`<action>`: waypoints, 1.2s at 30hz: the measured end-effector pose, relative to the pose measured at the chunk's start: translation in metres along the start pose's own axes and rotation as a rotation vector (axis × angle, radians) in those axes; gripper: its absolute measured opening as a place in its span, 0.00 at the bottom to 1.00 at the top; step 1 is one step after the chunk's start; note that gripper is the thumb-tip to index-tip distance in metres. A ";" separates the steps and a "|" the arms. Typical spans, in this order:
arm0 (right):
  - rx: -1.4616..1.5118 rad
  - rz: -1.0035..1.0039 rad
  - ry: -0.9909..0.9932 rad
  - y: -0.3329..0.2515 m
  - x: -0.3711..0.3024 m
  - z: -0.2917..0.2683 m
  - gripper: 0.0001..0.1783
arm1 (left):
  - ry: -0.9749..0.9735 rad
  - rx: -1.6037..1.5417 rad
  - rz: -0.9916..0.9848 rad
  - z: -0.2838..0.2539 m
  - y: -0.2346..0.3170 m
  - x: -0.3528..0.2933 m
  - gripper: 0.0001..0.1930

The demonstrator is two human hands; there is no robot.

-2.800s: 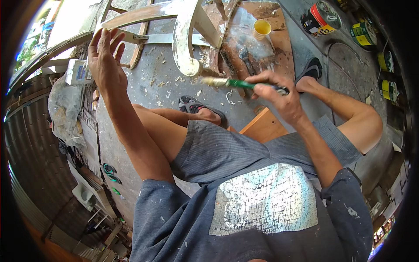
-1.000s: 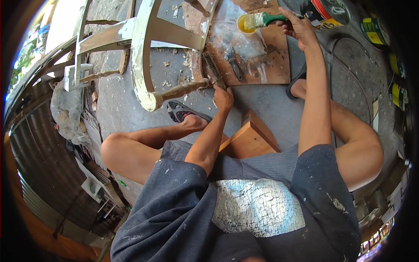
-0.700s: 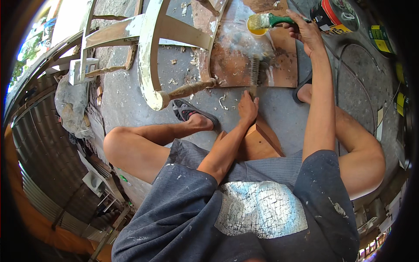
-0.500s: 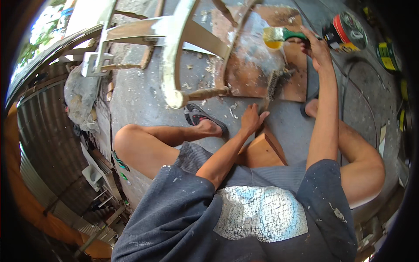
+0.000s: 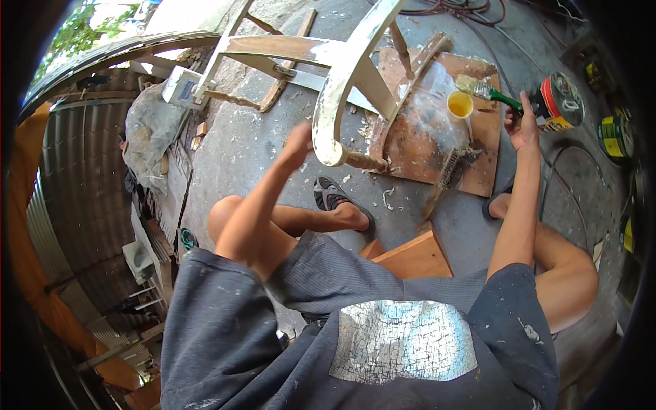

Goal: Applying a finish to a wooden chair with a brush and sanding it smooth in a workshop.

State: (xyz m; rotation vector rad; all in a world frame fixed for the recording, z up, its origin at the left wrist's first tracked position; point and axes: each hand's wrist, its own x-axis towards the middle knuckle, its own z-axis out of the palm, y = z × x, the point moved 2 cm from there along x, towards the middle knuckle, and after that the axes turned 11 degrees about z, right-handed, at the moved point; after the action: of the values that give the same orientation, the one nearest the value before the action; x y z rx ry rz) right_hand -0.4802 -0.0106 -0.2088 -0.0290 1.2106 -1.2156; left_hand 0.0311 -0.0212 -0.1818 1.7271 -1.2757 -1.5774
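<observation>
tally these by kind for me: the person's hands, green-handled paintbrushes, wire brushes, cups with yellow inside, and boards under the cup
Hands (left hand, right hand): 2
Green-handled paintbrush: 1
Wire brush: 1
Cup with yellow inside: 1
Brown board: 1
Total: 6

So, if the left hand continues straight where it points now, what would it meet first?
Probably the chair: its whitish curved part shows just ahead of the left hand, though depth is unclear.
</observation>
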 end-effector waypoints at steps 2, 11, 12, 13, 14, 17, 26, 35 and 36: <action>0.063 0.022 -0.057 0.002 -0.003 0.010 0.21 | -0.039 -0.450 0.175 -0.006 0.043 0.020 0.29; 0.088 -0.061 0.052 0.003 -0.039 0.006 0.19 | -0.302 -1.113 0.235 0.025 0.105 0.039 0.34; 0.091 -0.063 0.064 0.005 -0.042 0.008 0.19 | -0.225 -1.067 0.264 0.030 0.111 0.038 0.34; 0.108 -0.059 0.061 0.008 -0.044 0.011 0.19 | -0.233 -1.068 0.255 0.033 0.114 0.039 0.34; 0.124 -0.056 0.055 0.010 -0.046 0.012 0.19 | -0.225 -1.046 0.269 0.033 0.117 0.041 0.33; 0.179 -0.013 0.034 0.022 -0.050 0.012 0.17 | -0.192 -1.032 0.306 0.031 0.115 0.051 0.33; 0.277 -0.055 0.067 0.050 -0.054 -0.002 0.18 | -0.104 -0.934 0.324 0.000 0.126 0.050 0.43; 0.090 0.040 -0.027 0.083 -0.042 0.040 0.18 | -0.418 -1.121 0.550 -0.036 0.182 0.012 0.48; 0.082 0.046 -0.047 0.085 -0.041 0.043 0.18 | -0.677 -1.236 0.563 -0.038 0.186 0.010 0.45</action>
State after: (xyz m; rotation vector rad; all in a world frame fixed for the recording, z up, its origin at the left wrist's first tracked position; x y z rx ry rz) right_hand -0.3853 0.0314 -0.2126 0.0311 1.1144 -1.2173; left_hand 0.0081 -0.1231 -0.0230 0.0700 -0.5933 -1.9374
